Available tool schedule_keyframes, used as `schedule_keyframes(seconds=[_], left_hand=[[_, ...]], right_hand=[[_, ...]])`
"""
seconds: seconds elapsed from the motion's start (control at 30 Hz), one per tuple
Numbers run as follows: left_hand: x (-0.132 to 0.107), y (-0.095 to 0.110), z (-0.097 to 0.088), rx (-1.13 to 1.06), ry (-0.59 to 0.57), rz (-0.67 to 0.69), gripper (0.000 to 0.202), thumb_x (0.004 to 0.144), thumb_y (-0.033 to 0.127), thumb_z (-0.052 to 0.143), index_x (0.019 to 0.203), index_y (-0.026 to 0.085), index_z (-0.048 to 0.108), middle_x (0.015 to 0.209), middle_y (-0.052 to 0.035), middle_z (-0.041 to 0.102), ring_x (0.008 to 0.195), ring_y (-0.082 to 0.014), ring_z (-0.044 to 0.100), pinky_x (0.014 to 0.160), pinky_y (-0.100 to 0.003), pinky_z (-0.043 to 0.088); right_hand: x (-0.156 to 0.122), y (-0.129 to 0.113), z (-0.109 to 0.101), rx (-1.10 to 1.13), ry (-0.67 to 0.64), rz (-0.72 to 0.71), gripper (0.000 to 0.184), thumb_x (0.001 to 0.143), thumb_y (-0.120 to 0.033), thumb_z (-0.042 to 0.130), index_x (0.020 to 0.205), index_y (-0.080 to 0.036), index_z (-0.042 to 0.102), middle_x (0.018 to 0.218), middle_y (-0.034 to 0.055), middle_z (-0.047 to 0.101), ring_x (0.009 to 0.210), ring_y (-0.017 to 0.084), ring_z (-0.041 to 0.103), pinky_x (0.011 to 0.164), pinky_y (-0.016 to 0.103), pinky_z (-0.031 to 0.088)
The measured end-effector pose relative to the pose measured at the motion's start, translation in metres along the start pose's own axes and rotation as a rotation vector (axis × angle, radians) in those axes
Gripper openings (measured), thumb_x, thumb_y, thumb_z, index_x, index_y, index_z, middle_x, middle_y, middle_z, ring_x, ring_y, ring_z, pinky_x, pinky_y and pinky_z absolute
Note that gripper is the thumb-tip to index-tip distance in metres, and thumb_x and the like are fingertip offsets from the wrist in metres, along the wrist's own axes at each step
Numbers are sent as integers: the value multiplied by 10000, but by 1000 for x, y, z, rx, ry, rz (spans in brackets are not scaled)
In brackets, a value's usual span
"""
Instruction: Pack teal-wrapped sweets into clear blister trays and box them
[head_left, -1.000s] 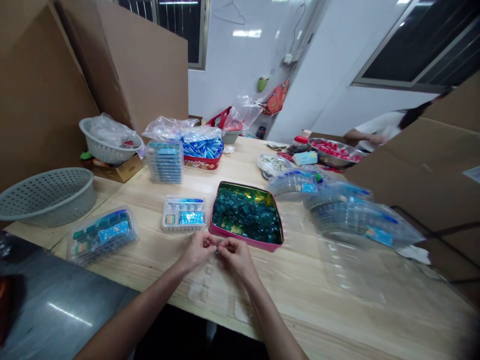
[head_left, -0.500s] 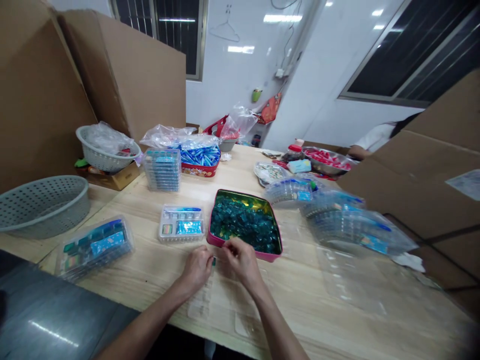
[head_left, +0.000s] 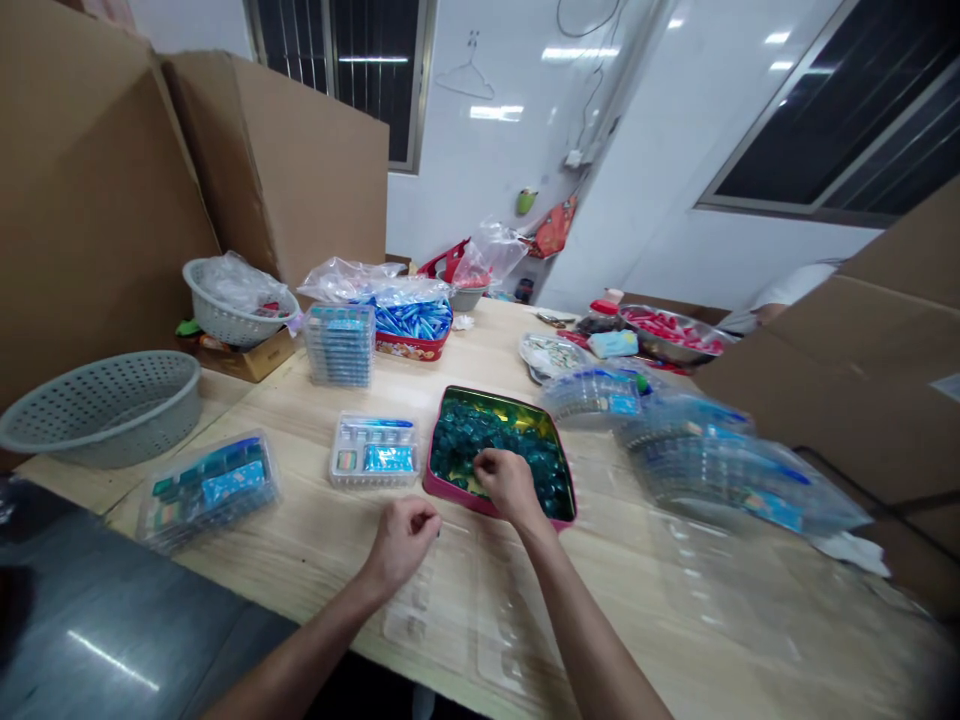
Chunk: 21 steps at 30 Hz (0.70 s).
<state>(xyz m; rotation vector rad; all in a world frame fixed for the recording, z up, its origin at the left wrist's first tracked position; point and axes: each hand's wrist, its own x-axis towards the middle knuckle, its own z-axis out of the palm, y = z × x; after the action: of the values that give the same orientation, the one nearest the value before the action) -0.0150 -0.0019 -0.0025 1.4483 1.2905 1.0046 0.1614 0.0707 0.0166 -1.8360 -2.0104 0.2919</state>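
The tin [head_left: 457, 493] of green pieces [head_left: 465, 430] stands on the counter [head_left: 637, 620], far of the clear tray [head_left: 450, 610]; right hand [head_left: 511, 485] over it, left hand [head_left: 405, 535] near-left; both hands' fingers [head_left: 491, 461] curled; cannot tell whether grasping.

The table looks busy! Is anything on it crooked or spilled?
Yes, the clear plastic cases on the right look crooked: their stacks slump over in curved fans, while the stack at the back left stands up neatly. I can't see any spill around the pink tin.
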Motion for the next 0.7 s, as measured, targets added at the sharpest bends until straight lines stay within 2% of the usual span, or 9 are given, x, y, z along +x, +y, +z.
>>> schedule_keyframes(seconds=[0.1,0.2,0.27,0.37,0.43,0.53,0.6,0.7], left_hand=[[1,8,7,-440,-22,-212,218,689,337,658,645,126,628,574,-15,588,514,-113,521,496,-220,355],[0,12,15,-854,-11,-393,307,625,382,752,714,114,630,644,-36,635,563,-120,577,546,-228,408],[-2,13,19,-998,-9,-472,309,598,349,791,703,111,624,641,-41,642,575,-121,589,579,-238,430],[-7,11,18,-1054,-11,-503,282,544,259,827,680,107,632,637,-35,647,571,-111,586,584,-233,432],[-11,9,14,-1011,-45,-482,288,513,245,837,675,103,647,624,-28,644,555,-106,580,570,-228,425],[-17,6,6,-848,-106,-408,295,502,278,836,673,101,672,583,-23,635,512,-105,564,530,-224,408],[-21,3,1,-720,-133,-349,271,513,277,823,667,102,687,566,-24,633,493,-103,547,504,-222,395],[-31,-1,-5,-556,-162,-272,210,576,278,780,671,106,704,558,-26,632,489,-101,521,486,-220,386]], right_hand=[[-27,-7,-6,253,158,-104,161,779,-167,517,735,-192,670,677,31,687,620,172,634,599,252,458],[-60,-18,-2,347,320,-333,165,825,-158,490,782,-192,645,765,57,676,703,177,627,644,275,485],[-81,-24,5,325,383,-446,173,835,-130,486,821,-197,645,816,74,676,756,187,622,667,296,492],[-103,-29,14,377,389,-490,190,834,-103,491,840,-210,648,840,75,677,765,189,618,671,311,498],[-111,-30,15,516,336,-416,150,837,-127,515,829,-207,641,840,71,672,787,191,623,694,316,506],[-114,-30,11,809,165,-133,69,820,-249,601,814,-188,633,810,64,670,748,186,632,671,299,516],[-112,-30,8,995,-14,43,172,778,-341,660,788,-171,639,735,47,664,643,163,616,586,266,501],[-112,-29,9,1207,-236,179,258,685,-386,744,751,-158,644,636,12,641,543,126,573,510,227,457]])
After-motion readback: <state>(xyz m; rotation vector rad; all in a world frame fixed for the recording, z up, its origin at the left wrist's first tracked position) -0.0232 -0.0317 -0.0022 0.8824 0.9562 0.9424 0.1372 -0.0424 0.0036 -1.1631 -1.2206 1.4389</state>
